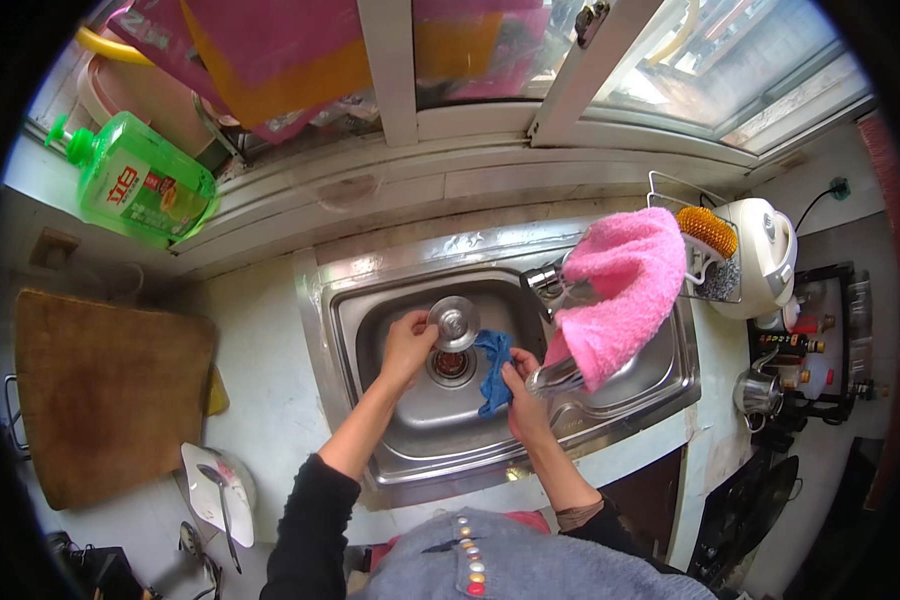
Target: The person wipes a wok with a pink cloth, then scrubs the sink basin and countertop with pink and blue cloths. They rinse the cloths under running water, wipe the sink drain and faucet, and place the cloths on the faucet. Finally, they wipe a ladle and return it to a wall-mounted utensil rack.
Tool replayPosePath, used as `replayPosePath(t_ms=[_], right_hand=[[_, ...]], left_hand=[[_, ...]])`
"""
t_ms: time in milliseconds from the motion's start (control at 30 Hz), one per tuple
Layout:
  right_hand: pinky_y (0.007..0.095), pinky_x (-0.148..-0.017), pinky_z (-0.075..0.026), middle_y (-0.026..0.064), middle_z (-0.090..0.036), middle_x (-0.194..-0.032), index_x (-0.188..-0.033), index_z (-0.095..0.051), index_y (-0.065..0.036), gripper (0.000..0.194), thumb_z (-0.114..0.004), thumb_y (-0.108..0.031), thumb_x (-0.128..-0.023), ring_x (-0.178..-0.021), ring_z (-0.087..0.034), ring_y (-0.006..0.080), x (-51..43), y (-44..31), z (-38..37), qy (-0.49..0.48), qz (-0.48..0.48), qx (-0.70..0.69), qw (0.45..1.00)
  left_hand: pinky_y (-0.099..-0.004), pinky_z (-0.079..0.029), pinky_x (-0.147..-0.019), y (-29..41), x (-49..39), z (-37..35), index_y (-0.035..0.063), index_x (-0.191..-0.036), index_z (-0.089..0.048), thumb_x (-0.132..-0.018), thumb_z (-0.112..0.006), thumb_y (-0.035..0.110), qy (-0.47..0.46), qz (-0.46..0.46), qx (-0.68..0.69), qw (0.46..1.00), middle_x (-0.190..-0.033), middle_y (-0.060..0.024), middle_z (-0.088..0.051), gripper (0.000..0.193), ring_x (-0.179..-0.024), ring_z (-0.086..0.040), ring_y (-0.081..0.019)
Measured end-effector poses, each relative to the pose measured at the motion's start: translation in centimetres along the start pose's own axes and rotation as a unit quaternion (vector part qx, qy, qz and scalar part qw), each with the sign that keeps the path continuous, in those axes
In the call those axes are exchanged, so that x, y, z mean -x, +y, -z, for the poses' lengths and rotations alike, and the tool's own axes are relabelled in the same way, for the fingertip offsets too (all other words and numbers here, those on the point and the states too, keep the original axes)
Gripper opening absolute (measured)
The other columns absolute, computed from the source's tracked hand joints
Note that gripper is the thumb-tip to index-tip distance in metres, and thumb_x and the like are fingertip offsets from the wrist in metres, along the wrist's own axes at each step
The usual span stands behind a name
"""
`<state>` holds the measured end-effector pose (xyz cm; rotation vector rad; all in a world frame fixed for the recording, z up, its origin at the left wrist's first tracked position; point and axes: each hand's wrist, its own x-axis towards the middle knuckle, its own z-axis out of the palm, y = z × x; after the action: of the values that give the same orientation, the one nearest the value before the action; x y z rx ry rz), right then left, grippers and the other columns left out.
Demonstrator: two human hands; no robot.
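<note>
Over the left bowl of a stainless steel sink (412, 442), my left hand (407, 345) grips a small round clear object (454, 324) by its edge. It looks like a glass or plastic lid or the base of a cup; which one, I cannot tell. A crumpled blue cloth (497, 375) hangs from the fingers of my right hand (526, 397), to the right of the drain (451, 365). The round object and the cloth are close together, above the drain. A clear glass-like vessel (559, 377) sits by my right wrist, partly covered by a pink towel (630, 277).
A chrome faucet (544, 283) stands beside the towel. Right of it are a wire rack with a golden scrubber (707, 231), a white rice cooker (757, 255) and a kettle (759, 391). Leftward are a wooden cutting board (112, 397), a white bowl (214, 491) and green dish soap (146, 180).
</note>
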<state>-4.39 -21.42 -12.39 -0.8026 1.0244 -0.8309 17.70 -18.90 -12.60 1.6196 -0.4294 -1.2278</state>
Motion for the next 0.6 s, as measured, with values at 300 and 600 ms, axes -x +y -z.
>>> replayPosePath(t_ms=[300, 600], right_hand=[[0.04, -0.089, -0.045, 0.0167, -0.06, -0.106, -0.105, -0.06, -0.002, 0.023, -0.064, -0.009, -0.084, -0.101, -0.058, 0.033, -0.4, -0.7, -7.4, -0.12, 0.283, 0.42, 0.854], [0.0381, -0.074, -0.048, 0.017, -0.063, -0.093, -0.1, -0.062, 0.001, 0.024, -0.064, -0.016, -0.083, -0.08, -0.06, 0.0298, -1.1, 1.1, -6.2, -0.038, 0.193, 0.426, 0.883]], left_hand=[[-0.0376, -0.049, -0.061, -2.4, 7.1, -1.0, -0.0028, -0.102, -0.056, -0.084, -0.06, 0.003, 0.119, -0.144, -0.226, 0.956, -0.071, -0.0179, -0.064, 0.019, -0.067, -0.066, -0.0278], [-0.0375, -0.054, -0.062, -2.0, 7.8, 0.3, -0.0019, -0.102, -0.056, -0.087, -0.059, 0.004, 0.171, -0.094, -0.051, 0.979, -0.079, -0.0192, -0.07, 0.017, -0.069, -0.07, -0.028]])
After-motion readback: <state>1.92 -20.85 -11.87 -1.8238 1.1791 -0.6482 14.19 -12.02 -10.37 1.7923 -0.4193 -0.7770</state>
